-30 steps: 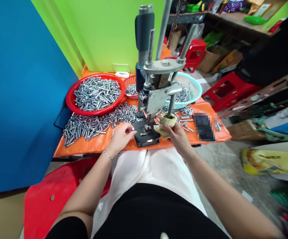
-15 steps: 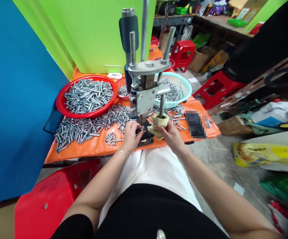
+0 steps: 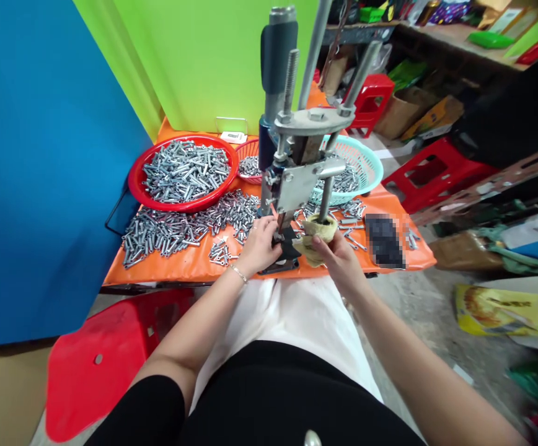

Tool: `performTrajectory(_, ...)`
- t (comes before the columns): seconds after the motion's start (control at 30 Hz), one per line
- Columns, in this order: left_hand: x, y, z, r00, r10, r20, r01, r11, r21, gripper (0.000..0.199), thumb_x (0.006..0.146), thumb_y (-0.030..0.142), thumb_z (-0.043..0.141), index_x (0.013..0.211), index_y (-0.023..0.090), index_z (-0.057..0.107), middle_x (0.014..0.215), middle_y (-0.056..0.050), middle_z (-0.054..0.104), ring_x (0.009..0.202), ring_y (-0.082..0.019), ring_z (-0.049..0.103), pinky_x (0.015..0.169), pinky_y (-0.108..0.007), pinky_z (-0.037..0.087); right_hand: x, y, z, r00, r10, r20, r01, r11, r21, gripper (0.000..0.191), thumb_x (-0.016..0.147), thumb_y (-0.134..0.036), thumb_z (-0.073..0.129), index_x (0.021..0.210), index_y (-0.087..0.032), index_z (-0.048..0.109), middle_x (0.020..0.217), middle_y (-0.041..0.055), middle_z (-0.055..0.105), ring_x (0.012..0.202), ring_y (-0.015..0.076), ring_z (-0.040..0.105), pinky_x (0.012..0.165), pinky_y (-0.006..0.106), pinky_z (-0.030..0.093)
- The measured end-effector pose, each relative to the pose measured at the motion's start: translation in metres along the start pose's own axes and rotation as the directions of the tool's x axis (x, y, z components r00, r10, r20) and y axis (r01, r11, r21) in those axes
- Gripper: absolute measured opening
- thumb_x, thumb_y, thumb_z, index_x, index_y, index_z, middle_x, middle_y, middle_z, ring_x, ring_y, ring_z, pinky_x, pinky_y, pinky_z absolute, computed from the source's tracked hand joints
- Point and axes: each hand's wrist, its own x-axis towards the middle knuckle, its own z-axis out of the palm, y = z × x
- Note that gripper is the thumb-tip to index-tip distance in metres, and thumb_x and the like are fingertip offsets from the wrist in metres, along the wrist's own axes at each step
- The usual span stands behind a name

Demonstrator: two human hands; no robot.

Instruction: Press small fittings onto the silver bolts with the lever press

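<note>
The left hand [image 3: 260, 248] hides what lies under its fingers [image 3: 266, 225], the press [image 3: 295, 188] partly covers the pale basket [image 3: 372, 168] at two o'clock, pixels mask a dark item [image 3: 385, 243] at three, and the top edge crops a rod [image 3: 315, 52] near one.

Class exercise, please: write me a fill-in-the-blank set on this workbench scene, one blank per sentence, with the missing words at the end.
1. The large solid basin, heaped with small metal parts, is ____.
2. The table covering is ____.
3. The person's ____ hand grips the cloth wrapped around a metal bar.
4. Around the wrist of the left hand is a ____.

Missing words: red; orange; right; bracelet.
</note>
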Motion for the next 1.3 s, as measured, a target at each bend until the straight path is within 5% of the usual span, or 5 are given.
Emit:
performTrajectory(0.23,-0.026,-0.010,-0.053,0.987,-0.152,-0.051,0.158,0.975,0.157,0.034,0.078,0.011,0.065,0.109,0.022,0.060,0.114,-0.009,0.061,0.115,-0.029,0.054,0.103,-0.045,0.046,-0.001,-0.002,-0.001,0.999,0.044,0.008,-0.044,0.999,0.024,0.065,0.081,-0.063,0.075,0.130,-0.025,0.056,0.129,0.0088,0.070,0.110,0.0235,0.071,0.090,0.035,0.061)
performTrajectory(0.47,-0.085,-0.076,-0.107,0.850,-0.510,-0.130,0.518,0.767,0.379,0.022,0.078,0.029,0.074,0.073,0.023,0.053,0.079,-0.005,0.057,0.088,-0.028,0.056,0.088,-0.043,0.048,0.002,0.004,0.002,0.999,0.022,-0.035,-0.022,1.000,0.003,0.061,0.081,-0.062,0.075,0.126,-0.024,0.057,0.126,0.0085,0.070,0.110,0.0231,0.070,0.096,0.037,0.060)
performTrajectory(0.73,-0.068,-0.073,-0.091,0.912,-0.384,-0.143,0.407,0.890,0.205,0.013,0.084,0.027,0.065,0.075,0.022,0.057,0.079,-0.002,0.061,0.078,-0.020,0.058,0.078,-0.034,0.046,-0.003,-0.001,-0.001,0.999,-0.029,0.023,0.030,0.999,-0.025,0.056,0.085,-0.060,0.071,0.126,-0.025,0.058,0.126,0.0088,0.069,0.106,0.0211,0.070,0.087,0.032,0.061)
performTrajectory(1.03,-0.026,-0.031,-0.060,0.862,-0.464,-0.205,0.371,0.853,-0.367,0.015,0.077,0.021,0.066,0.082,0.021,0.051,0.080,0.001,0.065,0.071,-0.013,0.060,0.069,-0.026,0.048,-0.006,-0.004,0.001,0.999,0.008,-0.044,-0.010,0.999,-0.051,0.065,0.079,-0.064,0.075,0.125,-0.022,0.058,0.118,0.0090,0.070,0.099,0.0218,0.070,0.088,0.035,0.060)
performTrajectory(1.3,-0.008,0.012,-0.031,0.870,-0.472,0.142,0.421,0.560,-0.714,0.032,0.074,0.041,0.080,0.093,0.017,0.070,0.087,-0.003,0.073,0.079,-0.015,0.066,0.076,-0.029,0.054,-0.075,-0.113,-0.035,0.950,0.307,0.046,-0.308,0.951,0.007,0.065,0.066,-0.068,0.083,0.115,-0.027,0.071,0.088,0.0109,0.075,0.068,0.0251,0.072,0.052,0.034,0.060)
